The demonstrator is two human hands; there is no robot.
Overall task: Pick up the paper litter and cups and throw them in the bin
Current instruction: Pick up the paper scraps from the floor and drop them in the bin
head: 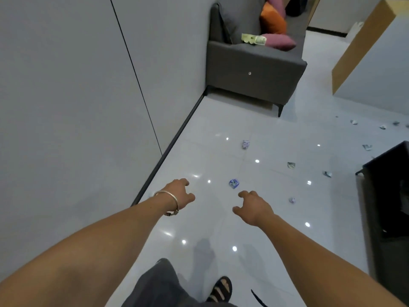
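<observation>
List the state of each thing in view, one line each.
left hand: empty, fingers loosely curled
right hand: empty, fingers loosely curled
blue paper wad: crumpled, on floor, untouched, just beyond both hands
pale paper wad: crumpled, on floor, farther off
small wad: on floor, right of right hand
green packet: lying on sofa seat
bracelet: on left wrist

We see a shiny white floor (254, 120), a plain grey wall (66, 85), and a dark grey sofa (252, 67) with bright cushions (273, 19).

Home living rm: grey sofa (254, 63) w/ cushions (273, 18), glossy tiled floor (221, 218), plain wall (77, 85).
</observation>
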